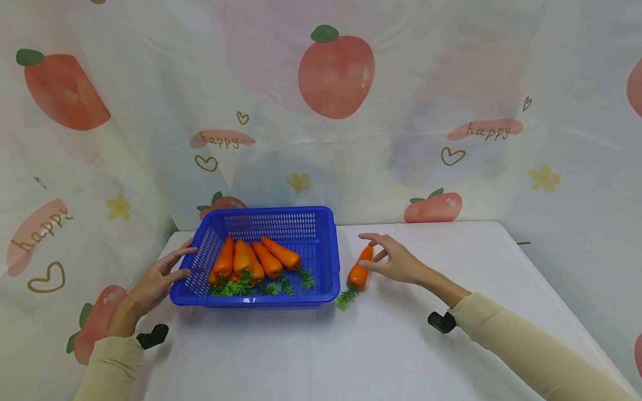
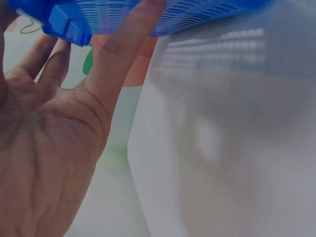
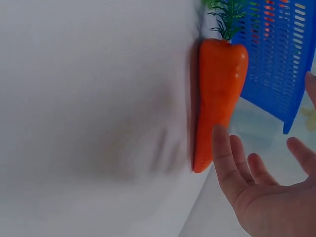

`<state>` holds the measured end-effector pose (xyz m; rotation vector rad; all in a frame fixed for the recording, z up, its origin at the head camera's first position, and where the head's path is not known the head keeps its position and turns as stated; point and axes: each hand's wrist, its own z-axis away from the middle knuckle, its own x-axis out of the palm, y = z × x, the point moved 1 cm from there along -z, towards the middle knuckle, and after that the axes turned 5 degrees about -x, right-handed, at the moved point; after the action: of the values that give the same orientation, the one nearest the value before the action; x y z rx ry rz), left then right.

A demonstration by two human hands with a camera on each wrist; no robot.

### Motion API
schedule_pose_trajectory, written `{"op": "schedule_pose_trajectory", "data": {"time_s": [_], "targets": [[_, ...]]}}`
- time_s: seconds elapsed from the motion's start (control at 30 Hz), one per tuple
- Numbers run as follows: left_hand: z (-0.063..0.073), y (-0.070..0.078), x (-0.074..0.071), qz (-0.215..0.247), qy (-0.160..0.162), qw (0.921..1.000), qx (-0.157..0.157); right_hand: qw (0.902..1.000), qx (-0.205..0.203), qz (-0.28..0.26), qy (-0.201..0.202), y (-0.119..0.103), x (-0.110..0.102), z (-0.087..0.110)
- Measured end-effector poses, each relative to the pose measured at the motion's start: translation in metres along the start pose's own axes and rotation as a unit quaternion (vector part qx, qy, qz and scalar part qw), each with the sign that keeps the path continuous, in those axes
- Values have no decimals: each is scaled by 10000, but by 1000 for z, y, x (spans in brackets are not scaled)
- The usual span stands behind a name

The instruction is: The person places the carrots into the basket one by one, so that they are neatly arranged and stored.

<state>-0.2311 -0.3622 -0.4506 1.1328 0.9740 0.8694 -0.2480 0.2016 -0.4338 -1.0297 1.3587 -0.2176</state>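
A blue plastic basket with slotted walls holds several orange carrots with green leafy tops. My left hand is at the basket's left side, its fairly straight fingers and thumb touching the rim. In the left wrist view, the thumb lies along the basket's slotted wall. One more carrot lies on the table just right of the basket, leaves toward me. Around its upper part hovers my right hand, fingers spread. The right wrist view shows those fingers beside the carrot's narrow tip, not closed round it.
A white-covered table carries the basket and the loose carrot. Behind and left hangs a pale curtain printed with fruit, hearts and flowers. A dark device sits on each wrist.
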Motion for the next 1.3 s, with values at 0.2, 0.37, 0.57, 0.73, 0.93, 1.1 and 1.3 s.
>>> {"op": "schedule_pose_trajectory", "data": {"time_s": [0.2,0.37,0.57,0.73,0.93,1.1,1.3], "targets": [[0,1,1,-29,19,10000,-3,9977,585,-290,181,10,9,-2],[1,1,2,-68,15,10000,3,9935,1041,-337,303,19,18,-5],[1,0,1,-68,20,10000,7,9906,1262,-161,509,16,24,-8],[0,0,1,-69,18,10000,-4,9872,1464,17,639,17,30,-12],[-2,2,1,-15,4,10000,8,9817,1753,-301,678,18,35,-16],[-2,2,1,-5,9,10000,-23,9776,1980,-468,543,14,37,-17],[-1,0,0,-38,16,10000,-34,9716,2279,-497,391,9,40,-20]]}}
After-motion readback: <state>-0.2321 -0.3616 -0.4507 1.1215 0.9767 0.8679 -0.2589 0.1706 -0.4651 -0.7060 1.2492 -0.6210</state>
